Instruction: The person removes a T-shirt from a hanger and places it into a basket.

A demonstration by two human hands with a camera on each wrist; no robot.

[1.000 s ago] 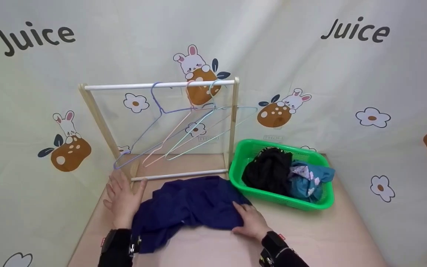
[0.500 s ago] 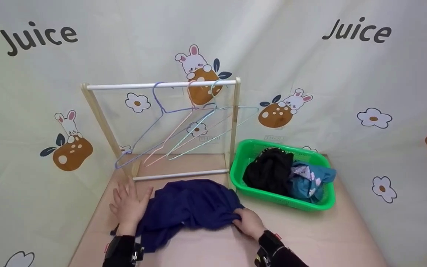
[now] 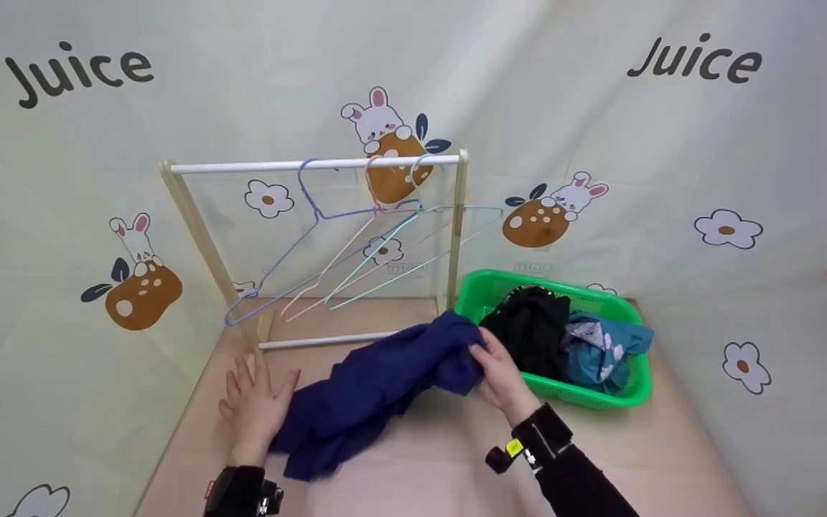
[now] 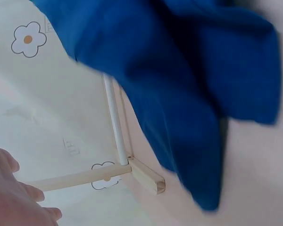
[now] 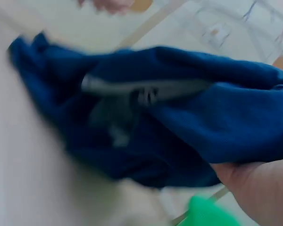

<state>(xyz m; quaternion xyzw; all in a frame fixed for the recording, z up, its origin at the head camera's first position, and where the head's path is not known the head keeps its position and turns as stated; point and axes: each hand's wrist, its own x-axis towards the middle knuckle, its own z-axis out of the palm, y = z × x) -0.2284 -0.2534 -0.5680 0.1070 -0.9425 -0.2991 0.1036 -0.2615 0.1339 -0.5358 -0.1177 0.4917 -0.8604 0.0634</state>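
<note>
A dark blue garment [image 3: 377, 380] slants up from the table in the head view, its right end raised. My right hand [image 3: 503, 373] grips that raised end in front of the green basket. In the right wrist view the garment [image 5: 245, 117] hangs over my right thumb, and a pale printed patch shows in its folds. My left hand [image 3: 259, 409] stands beside the garment's lower left end with fingers spread and straight, holding nothing. The left wrist view shows the garment [image 4: 170, 94] and the fingers of my left hand [image 4: 14, 197] apart from it.
A small wooden rack [image 3: 198, 230] stands at the back. On its white rail [image 3: 241, 168] hang a blue hanger [image 3: 277, 266], a pink hanger [image 3: 342, 258] and a mint hanger [image 3: 385, 248]. The green basket [image 3: 557, 391] holds black cloth [image 3: 528, 330] and a teal garment [image 3: 607, 352].
My right hand has taken hold of the garment's right end and lifted it up and away from me. My left hand has shifted slightly right and down, still spread.
</note>
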